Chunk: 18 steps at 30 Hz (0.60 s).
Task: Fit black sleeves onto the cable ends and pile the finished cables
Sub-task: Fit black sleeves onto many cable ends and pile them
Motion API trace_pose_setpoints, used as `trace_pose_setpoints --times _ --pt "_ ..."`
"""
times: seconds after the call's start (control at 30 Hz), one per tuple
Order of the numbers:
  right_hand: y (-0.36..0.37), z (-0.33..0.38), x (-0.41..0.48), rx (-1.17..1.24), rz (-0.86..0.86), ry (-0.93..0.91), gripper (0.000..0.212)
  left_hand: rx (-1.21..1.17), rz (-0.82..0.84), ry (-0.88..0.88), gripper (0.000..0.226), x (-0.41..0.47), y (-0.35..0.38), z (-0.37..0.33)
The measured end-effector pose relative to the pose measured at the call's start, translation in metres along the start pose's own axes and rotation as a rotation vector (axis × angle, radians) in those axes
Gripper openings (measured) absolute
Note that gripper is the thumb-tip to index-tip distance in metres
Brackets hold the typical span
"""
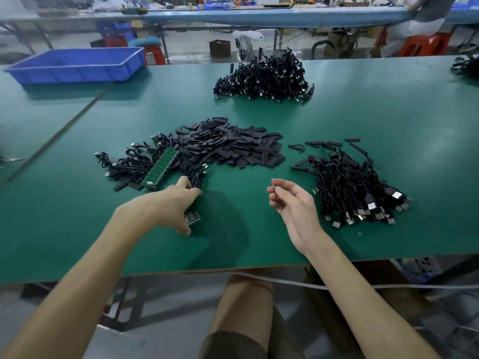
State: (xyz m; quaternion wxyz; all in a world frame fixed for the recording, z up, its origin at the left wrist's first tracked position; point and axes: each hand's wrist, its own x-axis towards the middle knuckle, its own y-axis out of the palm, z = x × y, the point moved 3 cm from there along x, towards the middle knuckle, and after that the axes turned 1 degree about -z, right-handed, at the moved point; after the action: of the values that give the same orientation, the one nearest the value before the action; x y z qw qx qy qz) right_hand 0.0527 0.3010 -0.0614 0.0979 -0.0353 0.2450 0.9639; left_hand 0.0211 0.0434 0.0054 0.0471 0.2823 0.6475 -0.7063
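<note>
While the right hand (290, 203) is hovering at lower centre, fingers loosely curled round nothing, the nearer left hand (171, 203) is touching a cable (199, 174) running up-right from its fingers; whether they are pinching it, I cannot tell. The sleeves (233, 149) are lying just beyond.

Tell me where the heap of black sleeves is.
Head view: the heap of black sleeves lies mid-table, between the tangle of cables with a green strip on its left and the cable pile on its right.
</note>
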Motion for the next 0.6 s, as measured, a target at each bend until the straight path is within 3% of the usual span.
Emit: trace_pose_setpoints --times 0.17,0.23,0.43,0.6 --pt "0.001 -0.001 -0.002 -0.162 0.018 -0.063 0.017 -0.329 -0.321 0.130 0.027 0.005 -0.009 -0.004" --pt "0.003 -0.001 -0.004 -0.291 0.052 -0.121 0.014 -0.486 -0.442 0.202 0.009 0.008 -0.008 -0.017" --pt "0.012 -0.001 -0.010 -0.506 0.216 -0.194 0.022 -0.762 -0.595 0.262 0.011 0.027 0.006 -0.058" --pt "0.012 -0.005 -0.008 -0.663 0.131 -0.228 0.019 -0.797 -0.597 0.222 0.005 0.033 0.010 -0.071"
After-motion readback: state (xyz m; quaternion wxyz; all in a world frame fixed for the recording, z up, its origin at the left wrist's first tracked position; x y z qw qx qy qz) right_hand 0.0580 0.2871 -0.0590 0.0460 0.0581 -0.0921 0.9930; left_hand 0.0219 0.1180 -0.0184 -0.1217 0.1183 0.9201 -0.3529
